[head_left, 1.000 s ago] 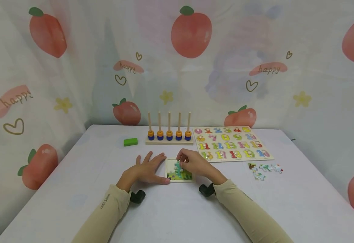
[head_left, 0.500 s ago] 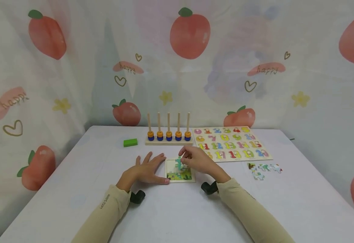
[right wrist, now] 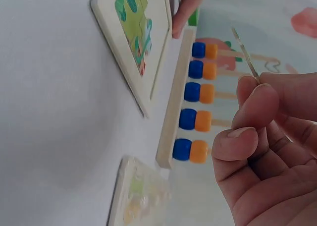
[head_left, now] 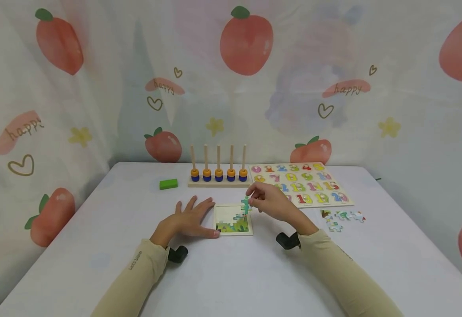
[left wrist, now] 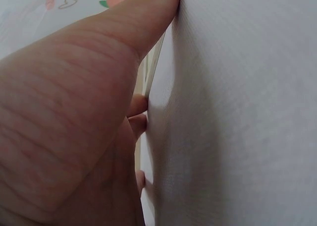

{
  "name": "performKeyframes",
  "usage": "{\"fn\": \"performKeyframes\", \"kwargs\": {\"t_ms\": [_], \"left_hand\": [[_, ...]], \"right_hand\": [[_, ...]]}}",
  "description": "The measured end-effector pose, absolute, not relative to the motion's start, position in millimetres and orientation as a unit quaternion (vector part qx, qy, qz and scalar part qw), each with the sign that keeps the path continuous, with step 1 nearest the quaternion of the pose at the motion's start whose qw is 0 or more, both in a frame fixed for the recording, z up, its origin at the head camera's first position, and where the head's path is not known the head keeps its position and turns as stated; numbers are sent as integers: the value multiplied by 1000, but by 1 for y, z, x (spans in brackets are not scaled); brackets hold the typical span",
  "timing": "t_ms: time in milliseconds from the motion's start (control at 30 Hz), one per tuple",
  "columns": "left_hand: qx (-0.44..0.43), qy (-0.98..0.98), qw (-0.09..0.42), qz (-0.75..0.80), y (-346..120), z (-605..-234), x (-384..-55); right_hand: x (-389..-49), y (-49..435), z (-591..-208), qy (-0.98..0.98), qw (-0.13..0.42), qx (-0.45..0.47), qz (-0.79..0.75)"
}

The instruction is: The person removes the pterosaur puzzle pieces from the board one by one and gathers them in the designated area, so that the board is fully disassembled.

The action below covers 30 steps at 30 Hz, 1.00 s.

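Note:
A small wooden puzzle tray [head_left: 251, 233] lies flat on the table, its lower part filled with green picture pieces. My left hand [head_left: 185, 220] rests beside it with fingers spread, the thumb at the tray's near left corner and fingertips near its far left corner. Above the tray's right side, my right hand [head_left: 272, 202] pinches a teal jigsaw piece [head_left: 246, 205] between thumb and fingers. The right wrist view shows that jigsaw piece edge-on, lifted off the tray. In the left wrist view the palm of the left hand [left wrist: 74, 122] hides most of the tray.
Several loose jigsaw pieces [head_left: 342, 216] lie on the right. Behind the tray are a peg stand [head_left: 219, 184] with blue and orange beads, a number puzzle board [head_left: 314, 187] partly behind the right hand, and a green block [head_left: 168, 184].
My right hand has lifted the teal piece up from the tray's middle and moved it right, baring more of the tray's bottom. The left hand has stayed in place.

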<state>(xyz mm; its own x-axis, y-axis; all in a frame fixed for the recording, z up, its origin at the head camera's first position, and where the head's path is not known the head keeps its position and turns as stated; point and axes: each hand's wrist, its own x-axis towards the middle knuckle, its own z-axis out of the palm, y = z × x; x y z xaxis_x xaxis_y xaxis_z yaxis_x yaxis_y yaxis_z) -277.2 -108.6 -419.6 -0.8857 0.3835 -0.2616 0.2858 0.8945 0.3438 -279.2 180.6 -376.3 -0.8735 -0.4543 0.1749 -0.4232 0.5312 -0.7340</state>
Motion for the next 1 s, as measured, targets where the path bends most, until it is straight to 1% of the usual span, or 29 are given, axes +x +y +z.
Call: {"fn": "performKeyframes", "kwargs": {"t_ms": [267,633,867,1000], "left_hand": [[178,958,164,152,-109,-422,-276],[180,957,166,158,-110,-420,-276],[177,958,165,156,-110,-420,-277],[178,957,164,157,-110,-421,-278]], "right_hand": [[-273,212,-374,892,-10,-229,-390],[-259,259,-369,905,-21,-193,-378],[-251,285,-369,910,-44,-180,-372],[-248,298,-370,912,-46,-167,-372]]}}
